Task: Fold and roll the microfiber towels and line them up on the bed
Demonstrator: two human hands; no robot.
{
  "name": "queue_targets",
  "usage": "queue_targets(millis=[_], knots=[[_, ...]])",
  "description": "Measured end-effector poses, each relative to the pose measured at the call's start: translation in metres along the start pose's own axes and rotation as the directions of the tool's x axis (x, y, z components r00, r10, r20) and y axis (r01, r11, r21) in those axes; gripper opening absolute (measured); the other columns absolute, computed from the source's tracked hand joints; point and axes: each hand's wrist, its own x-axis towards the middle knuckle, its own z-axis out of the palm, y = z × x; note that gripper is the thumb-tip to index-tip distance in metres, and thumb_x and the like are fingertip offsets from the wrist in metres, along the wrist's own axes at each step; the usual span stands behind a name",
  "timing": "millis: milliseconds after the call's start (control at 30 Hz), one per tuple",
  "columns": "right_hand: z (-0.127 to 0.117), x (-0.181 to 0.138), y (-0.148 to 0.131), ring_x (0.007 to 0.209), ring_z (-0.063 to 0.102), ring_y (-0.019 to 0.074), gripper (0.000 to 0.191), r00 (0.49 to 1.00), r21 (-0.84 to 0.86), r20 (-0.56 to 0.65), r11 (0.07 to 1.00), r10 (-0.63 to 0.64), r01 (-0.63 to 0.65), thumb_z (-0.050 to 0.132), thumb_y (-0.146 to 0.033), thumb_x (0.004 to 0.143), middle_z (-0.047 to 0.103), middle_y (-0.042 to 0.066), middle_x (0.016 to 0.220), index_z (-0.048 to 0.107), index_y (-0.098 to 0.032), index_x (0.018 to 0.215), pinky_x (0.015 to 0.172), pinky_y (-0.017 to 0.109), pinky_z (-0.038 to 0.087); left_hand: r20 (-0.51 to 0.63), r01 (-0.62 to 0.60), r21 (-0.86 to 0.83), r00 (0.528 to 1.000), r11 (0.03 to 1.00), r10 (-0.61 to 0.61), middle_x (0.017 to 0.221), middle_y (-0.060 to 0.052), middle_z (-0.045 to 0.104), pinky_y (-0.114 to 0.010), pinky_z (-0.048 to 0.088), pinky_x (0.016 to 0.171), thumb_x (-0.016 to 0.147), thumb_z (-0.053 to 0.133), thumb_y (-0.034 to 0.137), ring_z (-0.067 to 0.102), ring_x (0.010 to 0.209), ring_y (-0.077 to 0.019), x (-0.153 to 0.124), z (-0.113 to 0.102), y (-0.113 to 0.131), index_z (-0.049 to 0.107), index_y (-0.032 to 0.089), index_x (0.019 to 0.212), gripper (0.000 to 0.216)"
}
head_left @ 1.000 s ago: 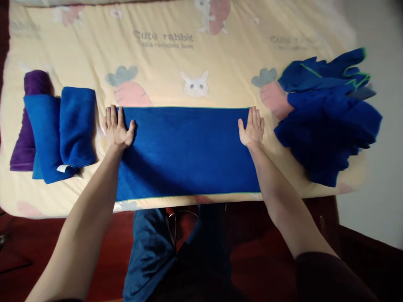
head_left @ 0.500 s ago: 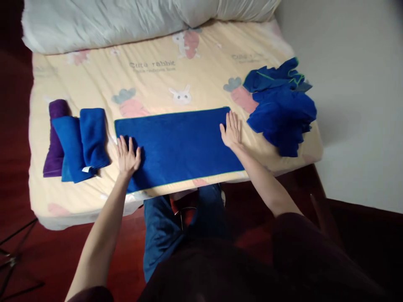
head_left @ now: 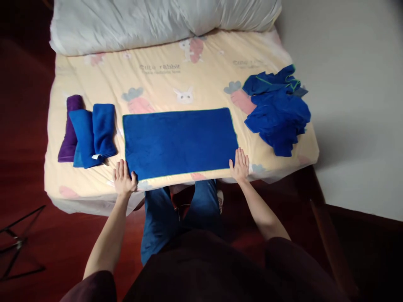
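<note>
A blue towel (head_left: pixel 181 142) with a thin green edge lies spread flat on the bed in front of me. My left hand (head_left: pixel 123 178) rests at its near left corner, fingers stretched out and holding nothing. At the near right corner, my right hand (head_left: pixel 239 165) lies flat with its fingers straight. To the left are folded towels: a purple one (head_left: pixel 71 130) and blue ones (head_left: pixel 105 131), one with a small white tag. A crumpled heap of blue cloths (head_left: pixel 278 117), some with green edging, lies to the right.
The bed has a yellow sheet (head_left: pixel 103 82) printed with rabbits and carrots. A rolled pale quilt (head_left: pixel 157 25) runs along the far side. A white wall (head_left: pixel 355 126) stands at the right, and thin black stand legs (head_left: pixel 19 243) are on the floor at the left.
Both hands have slid toward me along the towel's short sides, from its surface to its near corners. My view has shifted slightly. The towel stays flat.
</note>
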Motion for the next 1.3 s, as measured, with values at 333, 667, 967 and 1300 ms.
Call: queue_targets(millis=[333,667,967,1300], knots=[[-0.053,-0.003,-0.044,0.159,0.014,0.0300,0.072,0.986,0.154,0.093,0.977,0.137,-0.150,0.029,-0.044,0.101,0.020,0.023,0.169,0.025,-0.001,0.160,0.127,0.056,0.013,-0.004,0.191,-0.133,0.981,0.973,-0.193,0.167,-0.029,0.019,-0.061,0.006,0.126,0.090,0.044,0.034,0.007,0.159,-0.0371,-0.017,-0.035,0.057,0.027,-0.007,0.156,0.079],[-0.021,-0.222,-0.144,0.155,0.030,0.0304,0.056,0.940,0.393,0.341,0.909,-0.004,-0.139,0.046,-0.040,0.099,0.035,0.008,0.166,0.048,-0.027,0.153,0.122,0.048,0.036,0.663,0.642,-0.678,0.745,0.357,-0.080,0.088,-0.011,0.073,-0.038,0.036,0.121,0.075,0.066,0.010,0.068,0.119,-0.0272,-0.218,0.006,0.150,0.073,0.027,0.082,0.020],[-0.024,-0.214,-0.137,0.157,0.022,0.0320,0.060,0.932,0.372,0.361,0.923,-0.043,-0.101,0.048,-0.039,0.100,0.025,0.011,0.169,0.042,-0.020,0.157,0.125,0.049,0.030,0.707,0.644,-0.691,0.696,-0.327,-0.124,0.088,-0.008,0.075,-0.026,0.060,0.079,0.089,0.065,0.013,0.071,0.073,-0.0139,-0.135,0.027,0.221,0.072,0.013,0.101,0.014],[-0.023,-0.219,-0.133,0.157,0.024,0.0327,0.061,0.931,0.365,0.359,0.928,-0.064,-0.077,0.044,-0.042,0.100,0.029,0.007,0.168,0.039,-0.027,0.158,0.124,0.052,0.033,0.766,0.447,-0.526,0.618,-0.724,-0.175,0.117,-0.016,0.072,-0.020,0.062,0.081,0.099,0.049,0.009,0.075,0.094,-0.0146,-0.076,0.048,0.262,0.063,0.008,0.125,0.029]])
